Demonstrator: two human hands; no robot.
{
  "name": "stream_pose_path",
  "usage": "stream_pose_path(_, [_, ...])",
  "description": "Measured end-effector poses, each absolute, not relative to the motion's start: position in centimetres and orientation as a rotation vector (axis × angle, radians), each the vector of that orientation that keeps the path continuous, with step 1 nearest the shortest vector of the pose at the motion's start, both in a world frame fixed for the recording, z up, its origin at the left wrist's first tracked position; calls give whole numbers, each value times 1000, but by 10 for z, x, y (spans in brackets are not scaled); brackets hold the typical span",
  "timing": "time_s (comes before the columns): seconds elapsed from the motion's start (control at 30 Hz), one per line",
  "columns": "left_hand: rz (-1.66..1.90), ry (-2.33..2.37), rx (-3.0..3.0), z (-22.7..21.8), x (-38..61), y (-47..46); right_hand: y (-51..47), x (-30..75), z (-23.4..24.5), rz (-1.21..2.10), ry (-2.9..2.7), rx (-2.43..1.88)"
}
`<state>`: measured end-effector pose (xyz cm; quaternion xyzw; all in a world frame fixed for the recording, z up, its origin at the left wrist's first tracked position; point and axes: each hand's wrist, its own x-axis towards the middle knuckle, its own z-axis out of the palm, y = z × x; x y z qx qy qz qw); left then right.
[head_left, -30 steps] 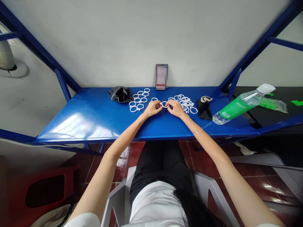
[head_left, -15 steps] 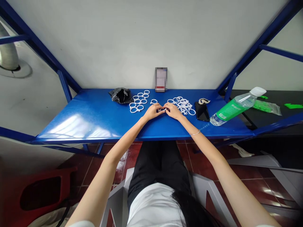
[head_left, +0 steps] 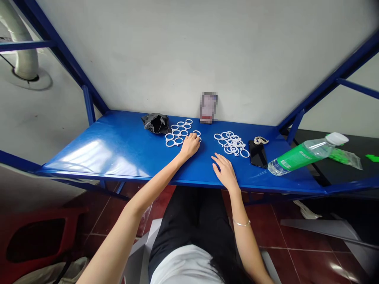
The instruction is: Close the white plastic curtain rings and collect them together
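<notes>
My left hand [head_left: 190, 146] reaches forward on the blue table [head_left: 124, 152], its fingertips at a white ring [head_left: 197, 133] on the right edge of the left group of white plastic rings [head_left: 179, 132]. Its fingers curl over that ring; I cannot see whether they grip it. My right hand [head_left: 224, 170] lies flat and open on the table near the front edge, holding nothing. A second heap of white rings [head_left: 231, 143] lies just beyond my right hand.
A crumpled black bag [head_left: 156, 122] sits left of the rings. A small card [head_left: 209, 107] leans on the wall. A black phone [head_left: 257, 154], a beige clip [head_left: 261, 140] and a tilted green-labelled water bottle [head_left: 304, 154] are at the right. A red stool [head_left: 38, 232] stands lower left.
Both hands held one ring together at the table's middle. Now they have parted: my left hand moved to the left group of rings, my right hand drew back and opened flat.
</notes>
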<state>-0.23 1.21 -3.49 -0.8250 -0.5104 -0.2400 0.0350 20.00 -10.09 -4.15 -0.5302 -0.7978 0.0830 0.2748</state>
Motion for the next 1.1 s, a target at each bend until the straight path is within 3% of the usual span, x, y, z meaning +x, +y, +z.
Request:
stream_pose_path(0.1, [-799,-1592,-2547,-36,5,6,-115,198,-44,202,-2083,-1475])
stream_pose_path(0.37, [-396,-1814,-2652,-38,13,21,-117,198,-40,156,-2171,-1513])
stream_pose_path(0.87, [-567,-1947,-2530,-46,18,69,-121,197,-36,132,-2156,-1517])
stream_pose_path(1.1, [-650,-1877,-2520,-46,18,66,-67,201,1,80,-2322,-1555])
